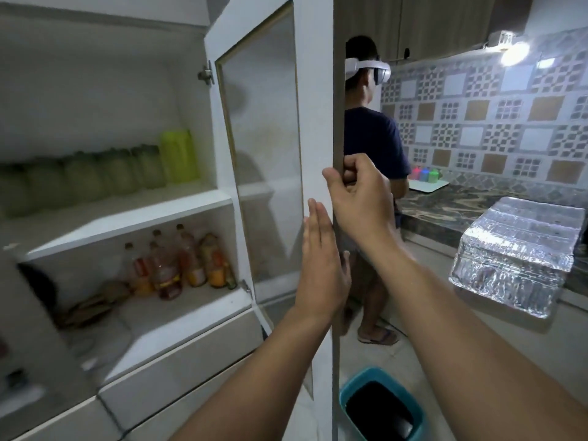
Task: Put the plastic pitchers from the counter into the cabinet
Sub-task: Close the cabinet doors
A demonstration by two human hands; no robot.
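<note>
The bottle labels are too blurry to read. The right hand (361, 198) curls around the edge of the open cabinet door (315, 122). The left hand (321, 265), fingers straight, presses flat on the door just below. Far left of both hands, green plastic pitchers (127, 171) line a shelf (133, 214), bottles (181, 262) beneath. A teal bin (381, 405) sits below the arms.

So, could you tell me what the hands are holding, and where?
The right hand grips the cabinet door by its free edge; the left hand lies flat against it.
</note>
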